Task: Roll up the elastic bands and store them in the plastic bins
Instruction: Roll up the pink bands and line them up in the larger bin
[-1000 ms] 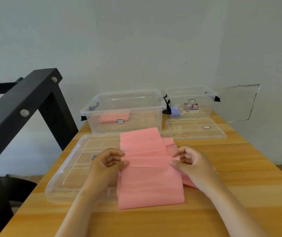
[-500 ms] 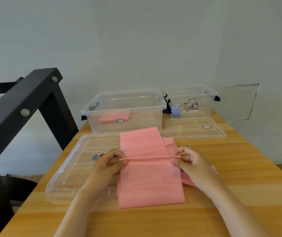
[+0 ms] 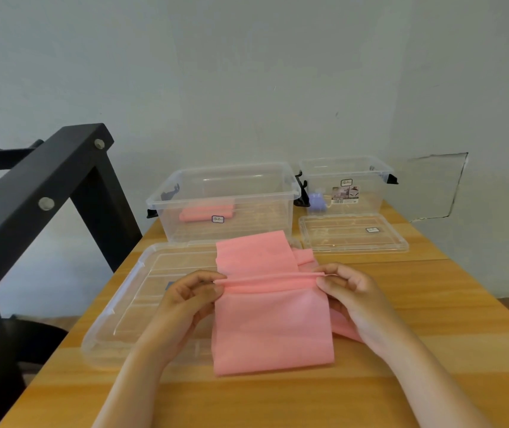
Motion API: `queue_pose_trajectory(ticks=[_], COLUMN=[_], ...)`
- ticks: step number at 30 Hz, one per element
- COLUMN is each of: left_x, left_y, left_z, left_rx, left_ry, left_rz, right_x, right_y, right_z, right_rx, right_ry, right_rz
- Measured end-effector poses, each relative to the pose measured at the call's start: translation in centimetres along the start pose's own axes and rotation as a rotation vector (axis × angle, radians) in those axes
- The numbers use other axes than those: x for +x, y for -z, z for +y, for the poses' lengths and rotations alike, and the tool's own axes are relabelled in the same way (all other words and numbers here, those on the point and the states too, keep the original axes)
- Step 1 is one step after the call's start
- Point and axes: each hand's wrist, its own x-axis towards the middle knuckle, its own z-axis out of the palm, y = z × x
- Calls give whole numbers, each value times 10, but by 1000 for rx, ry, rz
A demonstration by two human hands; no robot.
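A wide, matte pink elastic band (image 3: 270, 322) lies flat on the wooden table (image 3: 432, 350), partly over a clear lid (image 3: 142, 304) — its far part turned into a thin roll, pinched at either end by the left hand (image 3: 189, 296) and right hand (image 3: 347, 287).

We face a pale wall (image 3: 247, 72) with a cracked patch (image 3: 435, 186), a wooden table (image 3: 432, 304), and a black frame (image 3: 30, 196) at left.

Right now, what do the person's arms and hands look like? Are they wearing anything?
The left arm and right arm are bare, with no sleeves in view. The left hand and right hand wear no gloves; no watch, bracelet or rings show.
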Motion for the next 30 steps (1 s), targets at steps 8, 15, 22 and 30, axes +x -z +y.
queue_pose_trajectory(ticks=[8,15,22,30], left_x=[3,1,-2,-2], left_y=[7,4,0,-2], left_z=[-4,-2,2,4], left_rx=[85,181,101,-31], left_ry=[-3,-31,-11,-25], left_rz=[7,37,19,36], right_x=[-1,1,-1,0], right_y=[1,2,2,-1], right_z=[1,2,2,-1], right_rx=[-61,-152,-154,-25], right_ry=[14,58,97,84], right_rz=[20,42,15,-12])
